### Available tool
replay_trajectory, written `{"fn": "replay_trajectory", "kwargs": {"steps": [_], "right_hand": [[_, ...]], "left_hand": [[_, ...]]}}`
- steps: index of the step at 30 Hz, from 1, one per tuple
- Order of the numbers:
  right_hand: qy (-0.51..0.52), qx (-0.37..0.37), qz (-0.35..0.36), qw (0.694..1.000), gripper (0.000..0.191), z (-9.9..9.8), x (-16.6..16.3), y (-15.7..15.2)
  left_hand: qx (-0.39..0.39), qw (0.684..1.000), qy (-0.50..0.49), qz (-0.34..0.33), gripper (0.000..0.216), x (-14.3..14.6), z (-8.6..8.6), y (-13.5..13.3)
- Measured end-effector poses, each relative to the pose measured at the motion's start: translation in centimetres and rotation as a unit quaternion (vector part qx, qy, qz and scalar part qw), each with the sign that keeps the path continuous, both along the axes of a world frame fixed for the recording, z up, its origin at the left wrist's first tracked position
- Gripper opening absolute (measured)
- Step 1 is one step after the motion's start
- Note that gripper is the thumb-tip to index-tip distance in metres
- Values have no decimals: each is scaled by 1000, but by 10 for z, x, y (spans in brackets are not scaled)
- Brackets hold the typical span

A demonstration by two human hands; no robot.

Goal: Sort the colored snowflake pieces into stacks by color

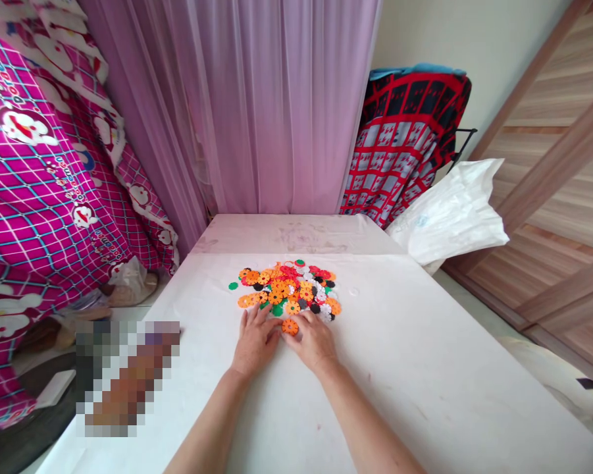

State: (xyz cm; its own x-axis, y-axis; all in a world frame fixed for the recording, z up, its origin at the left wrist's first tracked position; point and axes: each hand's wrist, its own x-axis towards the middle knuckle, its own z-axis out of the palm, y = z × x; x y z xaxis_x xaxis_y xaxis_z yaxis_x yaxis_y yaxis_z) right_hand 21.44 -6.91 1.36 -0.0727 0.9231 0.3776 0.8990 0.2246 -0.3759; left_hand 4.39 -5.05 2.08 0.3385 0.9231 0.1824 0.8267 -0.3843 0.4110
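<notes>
A pile of notched plastic snowflake discs point(280, 289) in orange, red, white, black and green lies at the middle of the table. One orange snowflake disc point(290, 327) is at the near edge of the pile, between my two hands. My right hand point(314, 340) has its thumb and index finger around that disc's right side. My left hand point(257, 337) rests to the left, fingers stretched towards the pile and thumb close to the orange disc. A lone green disc point(233, 286) lies left of the pile, and a white disc point(354, 291) lies to the right.
The white table point(399, 395) has a patterned strip at its far end. A blurred-out patch point(133, 378) covers something at its left edge. Beyond stand a purple curtain point(286, 112), a pink patterned cloth point(54, 164) and a white plastic bag point(454, 214).
</notes>
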Motion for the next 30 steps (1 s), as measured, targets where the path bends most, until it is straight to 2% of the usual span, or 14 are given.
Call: {"fn": "replay_trajectory", "kwargs": {"steps": [7,16,23,30], "right_hand": [[7,-5,3,1000,25,1,-1,0],[5,-65,-2,998,28,9,-2,-2],[4,-49,2,999,32,6,-1,-3],[3,-45,1,999,27,5,-1,-3]], "left_hand": [[10,1000,0,-2,32,-1,-4,0],[3,1000,0,1,33,-1,-4,0],[-8,1000,1,-1,33,-1,0,-2],[-11,1000,0,-4,32,0,3,-2]]}}
